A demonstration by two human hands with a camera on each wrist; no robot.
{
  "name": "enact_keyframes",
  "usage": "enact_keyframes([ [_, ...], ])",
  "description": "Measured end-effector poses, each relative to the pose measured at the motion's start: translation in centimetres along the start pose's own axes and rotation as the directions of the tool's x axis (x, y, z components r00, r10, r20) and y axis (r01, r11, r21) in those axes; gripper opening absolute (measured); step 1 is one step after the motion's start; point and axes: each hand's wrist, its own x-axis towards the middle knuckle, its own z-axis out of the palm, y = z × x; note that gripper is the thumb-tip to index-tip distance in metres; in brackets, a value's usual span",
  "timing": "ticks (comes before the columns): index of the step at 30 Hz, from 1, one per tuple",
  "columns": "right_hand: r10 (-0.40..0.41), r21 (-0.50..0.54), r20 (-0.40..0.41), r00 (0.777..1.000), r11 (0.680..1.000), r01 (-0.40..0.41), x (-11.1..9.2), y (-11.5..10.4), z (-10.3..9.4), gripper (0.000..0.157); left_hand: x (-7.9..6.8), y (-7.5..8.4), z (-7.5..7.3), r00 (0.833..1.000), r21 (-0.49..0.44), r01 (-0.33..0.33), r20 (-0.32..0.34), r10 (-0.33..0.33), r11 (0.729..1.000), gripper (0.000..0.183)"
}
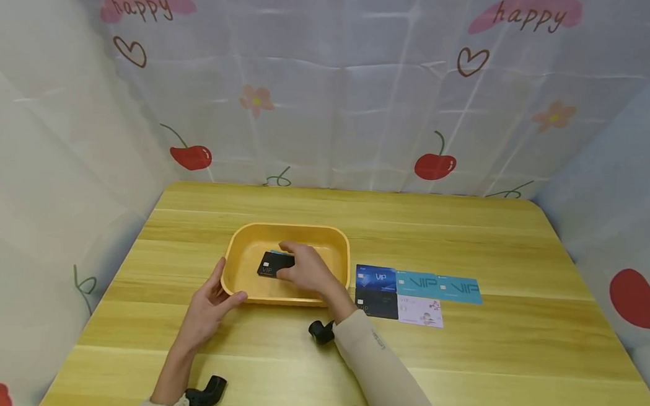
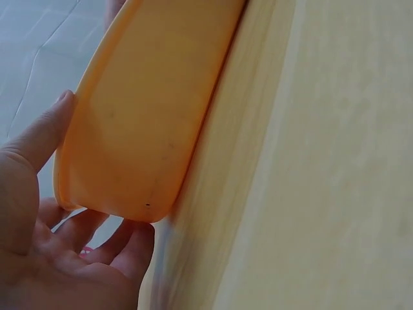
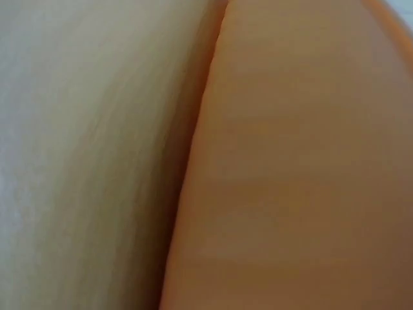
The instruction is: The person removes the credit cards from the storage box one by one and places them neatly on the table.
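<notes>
A yellow-orange plastic tray (image 1: 284,301) stands on the wooden table. My left hand (image 1: 207,307) holds its near left corner, thumb at the front rim and fingers against the left side. In the left wrist view, the fingertips (image 2: 139,248) press the tray's outer wall (image 2: 142,129). Reaching over the front right rim, my right hand (image 1: 311,269) pinches the right end of a black VIP card (image 1: 268,265) inside the tray. A blue edge of another card (image 1: 276,251) shows behind it. The right wrist view has only the tray's outer wall (image 3: 303,161) and tabletop, with the hand out of sight.
Right of the tray, several cards lie in two rows: a dark blue card (image 1: 376,278) and two light blue cards (image 1: 417,284) behind, a black card (image 1: 377,304) and a pink card (image 1: 421,311) in front. A printed curtain (image 1: 331,104) surrounds the table (image 1: 493,375).
</notes>
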Motion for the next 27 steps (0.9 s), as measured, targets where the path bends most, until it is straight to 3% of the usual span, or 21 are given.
enact_keyframes([
  [13,0.02,-0.131,0.001,1.0,0.991,-0.019,0.6,0.49,0.46,0.056,0.08,-0.22,-0.03,1.0,-0.002,-0.012,0.0,0.012,1.0,0.09],
  [27,-0.089,-0.151,0.09,0.992,0.983,0.102,0.48,0.44,0.89,0.052,0.02,-0.22,-0.02,1.0,-0.001,-0.015,-0.004,0.015,1.0,0.091],
])
